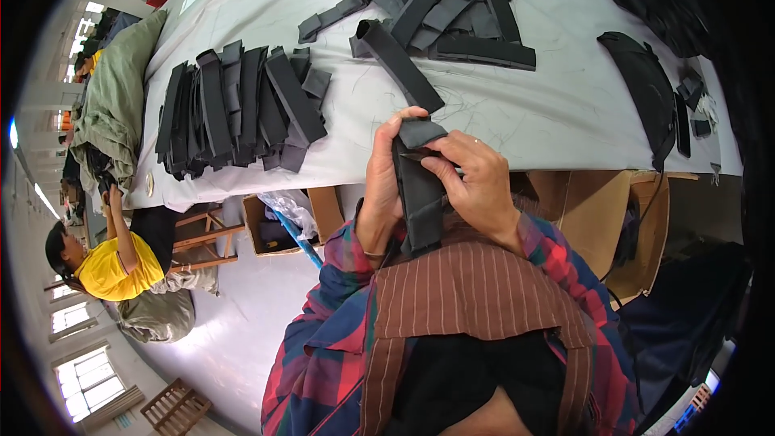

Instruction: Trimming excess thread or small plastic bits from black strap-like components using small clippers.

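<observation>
A dark grey fabric strip (421, 210) with a folded-over end hangs upright in front of my chest. My left hand (383, 182) is closed round its left edge, with the fingertips at the folded top. From the other side, my right hand (482, 180) is closed at the fold. A small dark pointed tool (413, 156) shows between its thumb and fingers and lies against the strip; its exact kind is mostly hidden by the fingers. Just beyond my hands another dark fabric strip (404, 69) lies on the white-covered table (347, 133).
A row of stacked dark strips (234, 109) lies on the left, and a loose heap (452, 4) at the back. Black curved pieces (642, 89) lie on the right. Cardboard boxes (585, 206) stand below the table edge. Another person (129, 262) works at far left.
</observation>
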`<state>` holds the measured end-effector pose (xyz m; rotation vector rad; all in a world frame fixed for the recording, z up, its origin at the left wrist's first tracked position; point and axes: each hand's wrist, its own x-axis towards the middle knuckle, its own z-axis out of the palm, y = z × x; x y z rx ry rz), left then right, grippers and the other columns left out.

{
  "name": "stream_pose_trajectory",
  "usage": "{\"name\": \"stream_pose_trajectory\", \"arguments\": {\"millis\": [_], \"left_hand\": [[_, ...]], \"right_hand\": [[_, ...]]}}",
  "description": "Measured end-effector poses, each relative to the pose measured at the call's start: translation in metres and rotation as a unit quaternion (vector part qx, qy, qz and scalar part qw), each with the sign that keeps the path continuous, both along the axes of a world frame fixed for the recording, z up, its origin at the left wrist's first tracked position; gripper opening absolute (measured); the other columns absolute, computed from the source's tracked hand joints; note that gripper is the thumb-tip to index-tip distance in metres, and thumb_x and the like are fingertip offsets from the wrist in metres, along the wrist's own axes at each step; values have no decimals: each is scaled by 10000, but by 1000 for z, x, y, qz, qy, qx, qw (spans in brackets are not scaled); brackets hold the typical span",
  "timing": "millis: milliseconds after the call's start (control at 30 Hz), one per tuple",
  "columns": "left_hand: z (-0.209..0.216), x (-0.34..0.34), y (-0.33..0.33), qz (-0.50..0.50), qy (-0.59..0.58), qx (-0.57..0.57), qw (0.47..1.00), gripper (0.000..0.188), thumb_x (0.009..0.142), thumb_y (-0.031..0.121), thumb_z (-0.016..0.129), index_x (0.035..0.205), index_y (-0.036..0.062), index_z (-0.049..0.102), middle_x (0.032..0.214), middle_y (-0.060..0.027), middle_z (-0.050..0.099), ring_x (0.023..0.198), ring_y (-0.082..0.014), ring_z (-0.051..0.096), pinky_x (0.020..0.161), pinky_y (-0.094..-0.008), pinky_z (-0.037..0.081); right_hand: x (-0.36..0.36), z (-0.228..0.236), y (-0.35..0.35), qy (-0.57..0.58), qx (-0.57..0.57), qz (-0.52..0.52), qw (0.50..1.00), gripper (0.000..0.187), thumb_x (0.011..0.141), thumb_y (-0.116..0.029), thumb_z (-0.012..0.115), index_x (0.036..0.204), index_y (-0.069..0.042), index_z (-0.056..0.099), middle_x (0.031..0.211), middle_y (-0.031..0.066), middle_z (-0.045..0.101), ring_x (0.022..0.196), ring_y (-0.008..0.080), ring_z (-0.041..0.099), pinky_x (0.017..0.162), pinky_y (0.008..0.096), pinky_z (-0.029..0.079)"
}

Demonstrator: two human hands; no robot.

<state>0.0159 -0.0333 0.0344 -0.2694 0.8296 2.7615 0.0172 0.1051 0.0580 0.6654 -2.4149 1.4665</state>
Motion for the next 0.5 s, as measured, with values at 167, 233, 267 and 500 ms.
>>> {"name": "stream_pose_trajectory", "arguments": {"millis": [167, 233, 267, 500], "left_hand": [[0, 16, 0, 3, 7, -3, 1000, 367, 951, 385, 459, 1123, 68, 523, 893, -66, 588, 796, -153, 583, 724, -277, 497], [-2, 23, -3, 15, 11, -37, 999, 364, 953, 387, 453, 1118, 70, 523, 886, -61, 578, 796, -149, 575, 724, -274, 491], [-4, 27, -4, 26, 13, -70, 997, 361, 954, 388, 448, 1114, 73, 523, 880, -57, 567, 795, -145, 566, 724, -271, 484], [-11, 49, -9, 95, -8, -272, 957, 359, 967, 386, 388, 1112, 81, 510, 891, -54, 566, 820, -139, 555, 714, -257, 468]], "right_hand": [[18, -8, -2, -4, 17, -7, 1000, 136, 797, -161, 662, 930, -154, 689, 701, 53, 541, 663, 254, 573, 585, 365, 452], [26, -8, -6, -23, 36, -7, 999, 221, 771, -123, 642, 958, -220, 710, 683, 46, 504, 643, 240, 566, 570, 357, 450], [30, -9, -7, -24, 35, -5, 999, 221, 771, -123, 642, 958, -220, 710, 683, 46, 504, 643, 240, 566, 570, 357, 450], [43, -29, -18, 63, 93, -39, 993, 348, 701, -75, 611, 960, -279, 722, 682, 32, 476, 612, 226, 555, 543, 346, 448]]}}
